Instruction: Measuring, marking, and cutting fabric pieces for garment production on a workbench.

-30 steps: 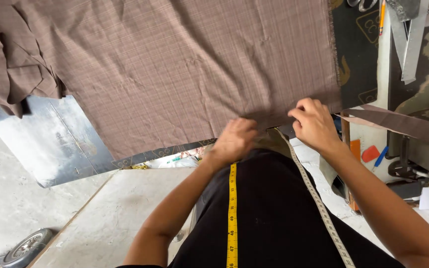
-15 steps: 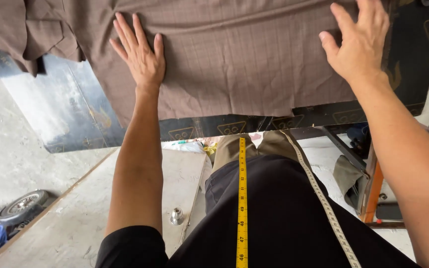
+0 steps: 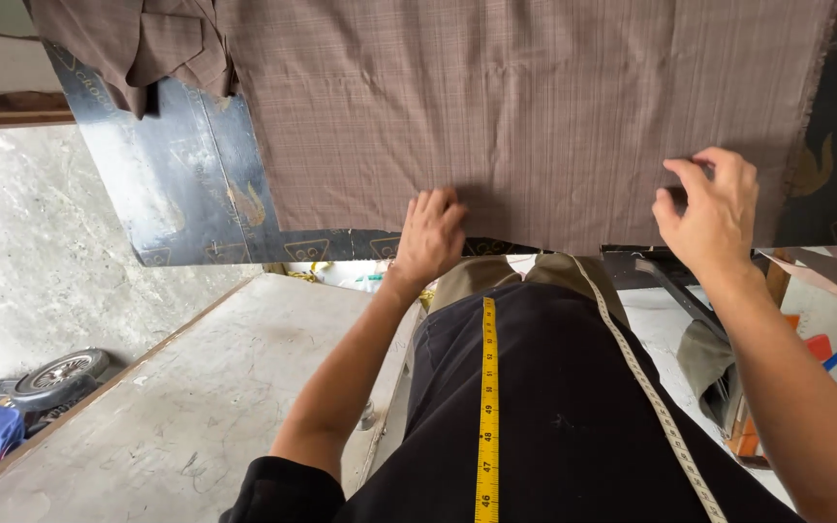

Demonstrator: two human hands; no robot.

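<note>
Cloth point(image 3: 535, 116), brown and checked, lies flat across the dark table point(image 3: 196, 194) at twelve o'clock as you draw both palms back to its near hem, left hand point(image 3: 430, 235) pressing flat, right hand point(image 3: 714, 215) half-curled, gripping nothing.

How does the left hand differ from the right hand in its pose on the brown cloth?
The left hand lies flat, palm down, at the near edge of the brown checked cloth, while the right hand is raised with curled fingers and seems to pinch the cloth. The left hand is near the middle of the edge; the right hand is closer to the cloth's right side. Both are bare and touch the same cloth.
</note>
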